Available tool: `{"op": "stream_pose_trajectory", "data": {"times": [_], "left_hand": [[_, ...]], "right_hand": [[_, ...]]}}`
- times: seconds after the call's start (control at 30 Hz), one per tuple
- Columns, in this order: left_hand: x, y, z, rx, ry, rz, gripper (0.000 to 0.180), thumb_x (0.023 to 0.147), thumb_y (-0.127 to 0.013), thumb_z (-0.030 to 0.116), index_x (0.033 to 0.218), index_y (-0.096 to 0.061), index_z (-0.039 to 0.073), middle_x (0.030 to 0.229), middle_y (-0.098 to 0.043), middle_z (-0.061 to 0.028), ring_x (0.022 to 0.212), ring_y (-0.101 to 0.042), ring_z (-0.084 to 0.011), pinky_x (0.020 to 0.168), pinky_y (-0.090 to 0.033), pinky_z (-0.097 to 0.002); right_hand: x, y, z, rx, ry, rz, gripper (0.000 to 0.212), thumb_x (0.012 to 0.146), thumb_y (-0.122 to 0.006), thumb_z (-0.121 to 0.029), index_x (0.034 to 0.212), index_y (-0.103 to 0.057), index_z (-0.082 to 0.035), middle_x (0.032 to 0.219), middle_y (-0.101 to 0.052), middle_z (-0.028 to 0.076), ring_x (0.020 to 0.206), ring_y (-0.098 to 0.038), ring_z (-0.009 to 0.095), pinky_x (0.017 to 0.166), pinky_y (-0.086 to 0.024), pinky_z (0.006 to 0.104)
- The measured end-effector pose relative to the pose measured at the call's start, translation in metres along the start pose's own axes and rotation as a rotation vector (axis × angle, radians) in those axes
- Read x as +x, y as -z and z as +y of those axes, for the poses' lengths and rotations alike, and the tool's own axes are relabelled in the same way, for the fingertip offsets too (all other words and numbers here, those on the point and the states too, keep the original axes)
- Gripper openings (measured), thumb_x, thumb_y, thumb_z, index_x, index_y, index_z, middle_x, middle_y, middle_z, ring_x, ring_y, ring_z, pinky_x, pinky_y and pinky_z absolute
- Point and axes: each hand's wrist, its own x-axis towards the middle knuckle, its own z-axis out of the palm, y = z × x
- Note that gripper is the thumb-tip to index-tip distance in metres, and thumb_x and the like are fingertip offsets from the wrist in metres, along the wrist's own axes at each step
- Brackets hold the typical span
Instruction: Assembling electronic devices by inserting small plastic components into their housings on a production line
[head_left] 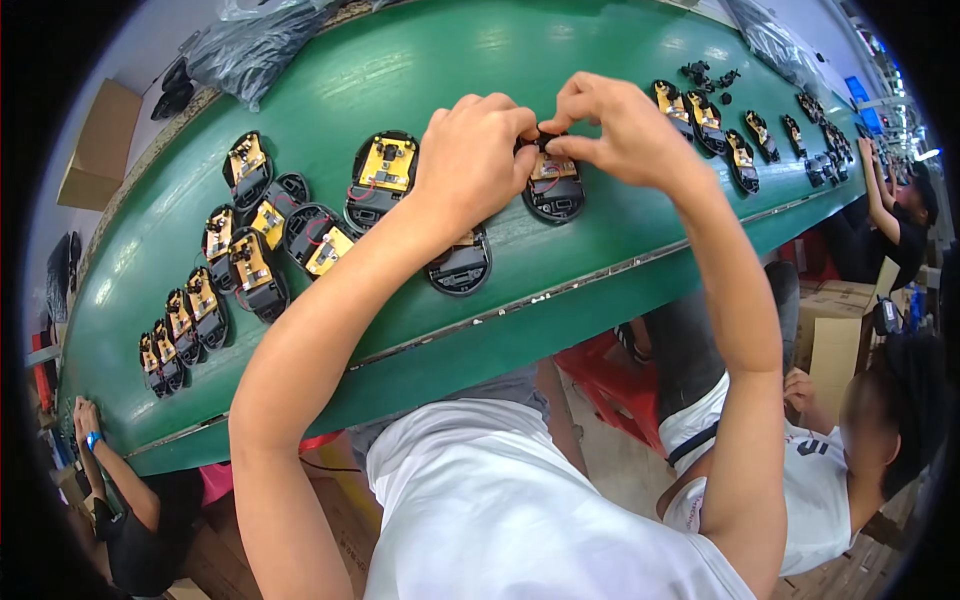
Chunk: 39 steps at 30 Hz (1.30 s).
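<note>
On the green bench, a black oval computer mouse base with a yellow circuit board lies under my fingers. My left hand is closed, thumb and fingertips pressed at the left of its far end. From the right, my right hand pinches thumb and forefinger around a small black part at that same end. What the left fingertips hold is mostly hidden. Another mouse base lies below my left wrist, partly covered. Left of that wrist sits a larger-looking mouse base with a red wire.
Several more mouse bases spread to the left, others to the right. Small loose black parts lie at the far right. Plastic bags rest along the far edge. A co-worker sits close on my right; others work at both bench ends.
</note>
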Motion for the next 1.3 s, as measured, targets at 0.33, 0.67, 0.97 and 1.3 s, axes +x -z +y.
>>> {"op": "stream_pose_trajectory", "data": {"times": [0.33, 0.67, 0.97, 1.3], "left_hand": [[0.002, -0.004, -0.002, 0.014, -0.049, -0.025, 0.015, 0.083, -0.075, 0.018, 0.093, -0.072, 0.007, 0.107, -0.070, -0.0061, 0.101, -0.064, -0.0311, 0.084, -0.051, -0.0427], [0.002, -0.008, 0.000, 0.132, -0.090, 0.025, 0.017, 0.084, -0.074, 0.022, 0.095, -0.069, 0.010, 0.102, -0.067, -0.0040, 0.098, -0.063, -0.0297, 0.082, -0.048, -0.0441], [0.007, -0.004, 0.000, 0.069, -0.051, -0.021, 0.018, 0.083, -0.075, 0.021, 0.094, -0.071, 0.008, 0.101, -0.068, -0.0061, 0.098, -0.063, -0.0313, 0.082, -0.049, -0.0456], [0.008, -0.005, 0.003, 0.026, -0.063, 0.015, 0.016, 0.081, -0.077, 0.019, 0.089, -0.074, 0.005, 0.094, -0.070, -0.0101, 0.091, -0.066, -0.0336, 0.078, -0.052, -0.0460]], "right_hand": [[-0.018, -0.016, -0.011, 0.054, -0.130, 0.158, 0.022, 0.079, -0.079, -0.020, 0.092, -0.076, -0.002, 0.081, -0.073, 0.014, 0.076, -0.071, 0.030, 0.072, -0.055, 0.0391], [-0.002, -0.005, -0.028, -0.252, -0.203, -0.011, 0.015, 0.078, -0.073, -0.014, 0.088, -0.076, -0.004, 0.080, -0.072, 0.016, 0.077, -0.070, 0.036, 0.073, -0.055, 0.0448], [-0.017, -0.008, 0.012, 0.149, 0.018, 0.038, 0.021, 0.086, -0.077, -0.016, 0.102, -0.077, -0.003, 0.091, -0.073, 0.013, 0.083, -0.070, 0.029, 0.075, -0.054, 0.0383], [0.024, 0.024, 0.013, 0.290, -0.227, -0.429, 0.023, 0.082, -0.080, -0.016, 0.094, -0.078, 0.003, 0.079, -0.074, 0.008, 0.074, -0.065, 0.015, 0.072, -0.051, 0.0326]]}}
